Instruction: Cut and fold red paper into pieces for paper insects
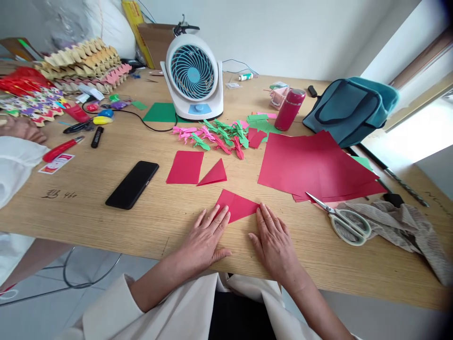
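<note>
My left hand (205,238) lies flat on the wooden table (106,222), fingers stretched out, with its fingertips on the left edge of a folded red paper triangle (238,206). My right hand (274,241) also lies flat, fingers together, its fingertips touching the paper's right corner. Neither hand holds anything. Just beyond lie a red paper square (185,167) and a second folded red triangle (213,174).
A stack of red sheets (314,165), scissors (345,222) and a cloth (399,224) lie at right. A black phone (132,184) lies left. A desk fan (193,75), small folded paper pieces (219,134), a red bottle (289,108) and a blue bag (350,108) sit farther back. Another person's hand (21,128) rests at far left.
</note>
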A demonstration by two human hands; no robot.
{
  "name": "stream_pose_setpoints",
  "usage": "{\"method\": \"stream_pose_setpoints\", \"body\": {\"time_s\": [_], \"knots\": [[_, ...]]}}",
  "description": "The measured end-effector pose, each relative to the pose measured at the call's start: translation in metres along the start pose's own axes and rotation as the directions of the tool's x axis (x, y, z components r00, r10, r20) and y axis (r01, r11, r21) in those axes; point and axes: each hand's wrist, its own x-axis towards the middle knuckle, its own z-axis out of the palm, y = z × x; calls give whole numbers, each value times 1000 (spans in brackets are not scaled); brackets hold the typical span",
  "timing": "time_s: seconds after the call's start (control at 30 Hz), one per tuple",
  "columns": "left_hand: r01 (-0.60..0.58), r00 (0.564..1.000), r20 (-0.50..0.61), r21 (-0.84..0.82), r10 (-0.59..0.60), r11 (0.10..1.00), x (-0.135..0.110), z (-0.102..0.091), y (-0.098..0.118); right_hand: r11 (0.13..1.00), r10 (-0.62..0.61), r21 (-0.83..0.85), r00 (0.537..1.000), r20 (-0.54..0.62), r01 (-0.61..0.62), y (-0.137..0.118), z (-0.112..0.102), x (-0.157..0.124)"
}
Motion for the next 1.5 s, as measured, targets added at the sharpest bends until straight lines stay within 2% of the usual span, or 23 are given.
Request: {"method": "stream_pose_setpoints", "body": {"time_s": [0.1,0.33,0.47,0.57,0.63,0.7,0.77,0.83,0.97,1.07,1.13,1.2,1.23,1.33,1.4,1.5], "knots": [[4,1000,0,4,-4,1000,-1,0,0,999,31,-8,999,-40,-32,0,3,-1],[-42,998,-53,53,44,998,-12,1,3,1000,-8,-19,999,-47,7,-2,-5,-11],[-118,980,-144,141,138,983,-29,7,3,998,-63,-10,997,-53,62,-4,-13,-27],[-152,954,-228,181,192,972,-41,20,1,991,-130,18,989,-73,131,-7,-19,-43],[-142,914,-354,175,197,974,-49,31,0,982,-178,49,979,-101,183,-9,-21,-52],[-151,842,-500,144,204,978,-55,40,-1,974,-195,85,968,-159,210,-13,-20,-57],[-216,787,-561,139,257,966,-60,46,0,967,-198,112,951,-239,229,-18,-16,-57],[-249,751,-604,117,268,961,-63,48,1,955,-232,109,925,-301,275,-24,-12,-52],[-275,700,-675,46,233,960,-63,45,3,915,-347,89,878,-331,395,-35,-3,-40],[-312,697,-668,47,262,949,-57,30,6,909,-341,105,865,-367,403,-42,-4,-34],[-325,697,-666,34,264,945,-49,13,10,903,-336,136,867,-367,407,-45,-11,-29],[-331,744,-610,15,271,943,-39,-10,14,894,-335,189,887,-319,406,-48,-22,-22],[-355,751,-592,13,294,935,-33,-22,16,892,-332,216,899,-284,398,-49,-30,-18],[-335,810,-523,-42,265,941,-13,-60,19,890,-326,264,924,-199,371,-47,-52,1],[-350,806,-519,-30,285,936,1,-81,17,881,-349,279,924,-160,381,-42,-66,15],[-444,795,-463,-3,393,896,22,-106,5,848,-407,334,910,-84,410,-31,-83,38]]}}
